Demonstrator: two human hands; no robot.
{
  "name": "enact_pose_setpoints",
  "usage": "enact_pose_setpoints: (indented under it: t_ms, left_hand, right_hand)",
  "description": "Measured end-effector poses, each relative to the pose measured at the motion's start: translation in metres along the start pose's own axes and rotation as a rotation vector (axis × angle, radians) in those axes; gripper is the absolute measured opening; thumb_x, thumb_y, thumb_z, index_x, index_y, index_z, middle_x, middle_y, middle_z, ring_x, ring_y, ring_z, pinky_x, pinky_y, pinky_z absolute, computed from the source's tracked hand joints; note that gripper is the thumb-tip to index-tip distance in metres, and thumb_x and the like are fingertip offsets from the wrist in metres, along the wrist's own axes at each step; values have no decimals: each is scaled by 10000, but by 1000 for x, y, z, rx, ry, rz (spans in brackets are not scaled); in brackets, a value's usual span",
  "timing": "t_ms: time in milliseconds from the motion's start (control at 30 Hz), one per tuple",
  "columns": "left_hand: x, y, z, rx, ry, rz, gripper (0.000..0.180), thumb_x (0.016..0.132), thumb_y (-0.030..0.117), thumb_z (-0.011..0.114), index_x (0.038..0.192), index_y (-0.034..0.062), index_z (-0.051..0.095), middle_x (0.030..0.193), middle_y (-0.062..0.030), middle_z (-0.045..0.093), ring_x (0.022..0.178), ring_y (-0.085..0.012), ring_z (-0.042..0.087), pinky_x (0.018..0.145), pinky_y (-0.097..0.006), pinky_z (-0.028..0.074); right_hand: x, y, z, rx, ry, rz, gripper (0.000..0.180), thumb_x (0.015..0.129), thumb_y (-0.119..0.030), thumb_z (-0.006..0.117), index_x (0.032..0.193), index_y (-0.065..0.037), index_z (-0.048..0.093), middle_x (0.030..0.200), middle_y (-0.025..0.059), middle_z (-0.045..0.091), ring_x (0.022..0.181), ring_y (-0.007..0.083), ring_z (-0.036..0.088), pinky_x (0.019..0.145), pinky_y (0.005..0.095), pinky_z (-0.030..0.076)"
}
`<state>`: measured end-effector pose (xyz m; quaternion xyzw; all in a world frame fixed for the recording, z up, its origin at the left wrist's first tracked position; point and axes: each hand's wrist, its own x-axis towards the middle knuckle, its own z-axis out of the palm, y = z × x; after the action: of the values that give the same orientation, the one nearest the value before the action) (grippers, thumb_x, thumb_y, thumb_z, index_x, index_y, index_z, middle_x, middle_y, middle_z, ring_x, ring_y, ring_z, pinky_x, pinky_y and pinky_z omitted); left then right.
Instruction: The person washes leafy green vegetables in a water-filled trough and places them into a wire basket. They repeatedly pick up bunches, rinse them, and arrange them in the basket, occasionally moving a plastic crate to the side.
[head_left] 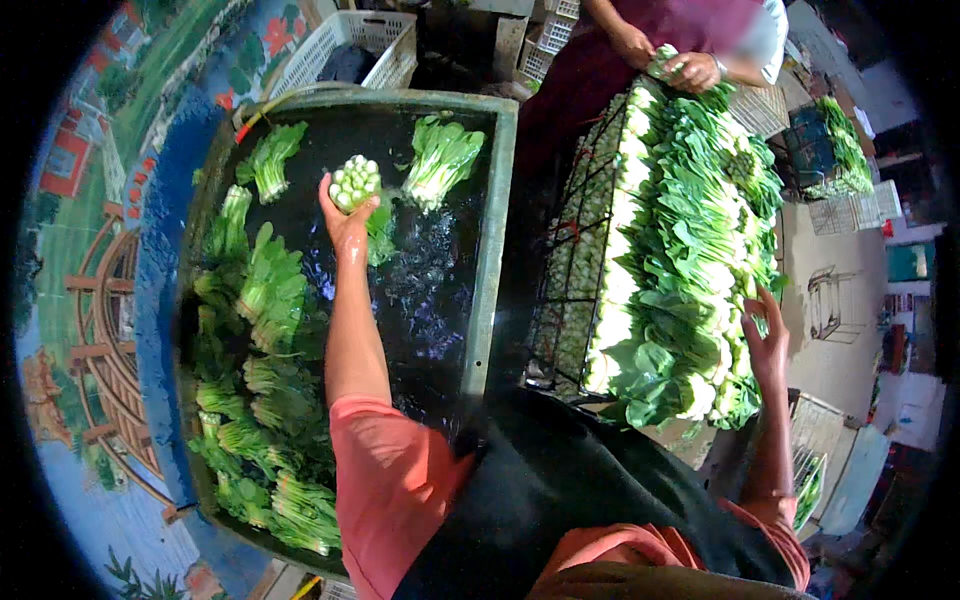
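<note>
My left hand is wrapped round a bunch of leafy greens over the dark water of a trough; the pale cut stem ends face up, and some of its leaves hang below. More bunches of greens float along the trough's left side, and one bunch lies near its far right corner. To the right stands a wire crate piled with bunches of greens. My right hand is at the right edge of that pile, fingers apart, with nothing visible in it.
Across the crate, a person in a dark red apron holds a small bunch of greens in both hands. A white plastic basket stands beyond the trough. A hose hangs over its far left corner. Another loaded crate stands far right.
</note>
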<state>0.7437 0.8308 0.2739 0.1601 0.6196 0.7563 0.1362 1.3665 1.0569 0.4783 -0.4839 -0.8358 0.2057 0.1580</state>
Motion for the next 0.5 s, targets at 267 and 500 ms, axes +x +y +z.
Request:
enact_pose_setpoints:
  t_ms: [267, 500]
  left_hand:
    - [-106, 198, 109, 32, -509, 169, 887, 712, -53, 834, 1490, 57, 422, 1386, -79, 554, 1249, -203, 571, 1082, -356, 463]
    - [-259, 230, 260, -370, -553, -34, 825, 776, -119, 767, 1479, 87, 386, 1335, -86, 584, 1234, -199, 590, 1059, -346, 495]
  right_hand:
    - [60, -137, 42, 421, -257, -585, 819, 839, -289, 833, 1517, -62, 434, 1516, 147, 495, 1386, 276, 496, 1155, 435, 382]
    - [46, -144, 44, 548, 20, -789, 1327, 651, -500, 929, 1572, 51, 148, 1551, 299, 346, 1456, 414, 354, 1209, 446, 295]
